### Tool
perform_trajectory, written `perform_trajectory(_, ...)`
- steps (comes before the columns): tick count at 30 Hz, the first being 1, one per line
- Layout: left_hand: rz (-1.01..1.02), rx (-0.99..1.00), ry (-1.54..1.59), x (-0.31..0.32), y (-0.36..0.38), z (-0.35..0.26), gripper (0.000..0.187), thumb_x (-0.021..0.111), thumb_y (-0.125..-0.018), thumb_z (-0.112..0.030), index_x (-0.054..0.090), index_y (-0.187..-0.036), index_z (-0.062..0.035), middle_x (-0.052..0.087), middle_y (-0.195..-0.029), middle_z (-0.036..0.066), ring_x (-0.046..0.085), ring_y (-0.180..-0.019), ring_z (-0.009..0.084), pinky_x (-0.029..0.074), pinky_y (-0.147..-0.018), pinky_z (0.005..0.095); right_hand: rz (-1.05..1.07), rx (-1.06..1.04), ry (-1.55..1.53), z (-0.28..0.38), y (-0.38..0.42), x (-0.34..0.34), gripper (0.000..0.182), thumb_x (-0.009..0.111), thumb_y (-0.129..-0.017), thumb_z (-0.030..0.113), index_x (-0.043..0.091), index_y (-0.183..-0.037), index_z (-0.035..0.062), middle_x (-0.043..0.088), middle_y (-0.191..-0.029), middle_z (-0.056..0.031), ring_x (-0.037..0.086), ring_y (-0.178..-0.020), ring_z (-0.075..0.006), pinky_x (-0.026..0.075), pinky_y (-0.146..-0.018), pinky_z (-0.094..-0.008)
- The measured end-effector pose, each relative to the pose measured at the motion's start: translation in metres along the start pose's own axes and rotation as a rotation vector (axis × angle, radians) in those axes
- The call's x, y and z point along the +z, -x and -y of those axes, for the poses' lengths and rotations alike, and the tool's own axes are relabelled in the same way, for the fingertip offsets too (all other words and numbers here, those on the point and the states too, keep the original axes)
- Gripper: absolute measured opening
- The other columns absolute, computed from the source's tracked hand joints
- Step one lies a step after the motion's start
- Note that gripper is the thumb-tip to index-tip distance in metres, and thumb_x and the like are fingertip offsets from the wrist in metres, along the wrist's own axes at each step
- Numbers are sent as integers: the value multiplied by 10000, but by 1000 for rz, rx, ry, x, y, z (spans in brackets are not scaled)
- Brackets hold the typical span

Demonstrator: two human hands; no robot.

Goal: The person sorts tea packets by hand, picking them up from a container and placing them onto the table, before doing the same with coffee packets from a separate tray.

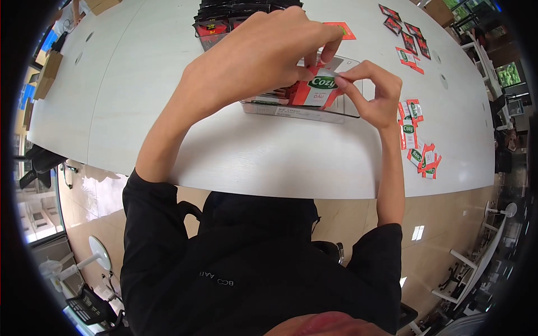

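A red and white Cozy tea packet (323, 91) stands upright at a clear plastic box (314, 115), its green logo facing me. My left hand (269, 53) reaches over the box and pinches the packet's top edge between closed fingers. At the packet's upper right corner, my right hand (376, 92) grips it between thumb and forefinger. More red packets lie inside the box, partly hidden by my left hand and wrist.
Behind my left hand is a container of black and red packets (216, 26). A red packet (343, 31) lies beyond the box. To the right, several dark packets (409, 40) and loose Cozy packets (408, 133) are scattered on the white table (252, 151).
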State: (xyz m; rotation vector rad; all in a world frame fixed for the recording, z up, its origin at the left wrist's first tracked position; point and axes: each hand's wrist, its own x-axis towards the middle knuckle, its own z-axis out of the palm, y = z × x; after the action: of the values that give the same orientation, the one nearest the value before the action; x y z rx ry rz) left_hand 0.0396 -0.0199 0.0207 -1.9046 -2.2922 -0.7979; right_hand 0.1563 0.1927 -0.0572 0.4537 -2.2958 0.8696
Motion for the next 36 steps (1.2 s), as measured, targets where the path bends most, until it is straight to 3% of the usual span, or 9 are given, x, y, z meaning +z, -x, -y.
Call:
perform_trajectory(5,32,28,42,3,-4,8,332,795,-758,-10,621,-1032,-78,752,-790,71,687,-733,238,537,-696,362,-172,-47,84,6,17,13,121,835,-746,18,757,-832,55,706,-725,-19,637,-594,-130,484,-560,-251)
perform_trajectory(9,80,2,-44,1,-1,4,333,803,-764,-34,628,-1041,-87,753,-808,60,683,-739,236,525,-682,362,-130,-176,274,8,11,5,142,859,-723,59,767,-823,102,685,-709,17,585,-568,-121,421,-537,-258)
perform_trajectory(11,2,134,-76,6,1,10,328,815,-769,-68,636,-1043,-98,753,-824,51,679,-729,226,515,-656,358,-110,-151,296,10,12,2,155,875,-701,100,765,-804,133,664,-696,34,528,-545,-118,365,-526,-268)
perform_trajectory(17,152,-35,-72,2,-3,3,338,825,-775,-107,642,-1060,-106,752,-831,41,675,-784,213,510,-719,347,4,-145,276,10,11,2,138,870,-703,104,752,-772,121,657,-683,23,534,-545,-126,382,-521,-276)
perform_trajectory(21,173,-25,-26,6,0,5,349,834,-766,-115,644,-1058,-103,752,-829,41,677,-762,216,512,-694,347,-36,-44,129,11,16,10,109,847,-731,73,749,-767,101,669,-671,7,573,-552,-129,427,-512,-269)
perform_trajectory(24,8,146,-86,7,1,6,362,840,-757,-112,645,-1061,-101,754,-840,43,679,-761,212,514,-680,350,-59,21,79,14,15,9,81,818,-763,49,745,-771,82,682,-663,-12,603,-554,-129,464,-509,-255)
perform_trajectory(26,188,-72,3,3,-1,3,389,845,-747,-108,645,-1081,-104,754,-850,41,665,-807,214,507,-736,363,-24,45,40,13,17,11,67,806,-782,51,744,-774,75,696,-667,-17,607,-548,-118,473,-514,-235)
perform_trajectory(33,193,-45,-1,11,3,4,455,839,-738,-76,646,-1150,-95,725,-809,58,631,-800,229,486,-728,371,94,-20,46,12,15,9,87,807,-746,22,736,-793,43,646,-663,-30,562,-550,-137,420,-506,-273)
perform_trajectory(36,178,-7,-126,24,6,6,469,814,-749,-54,638,-1183,-85,713,-801,79,624,-790,242,482,-723,372,142,-34,104,11,14,9,98,826,-760,100,730,-752,85,636,-715,-10,574,-568,-153,415,-498,-285)
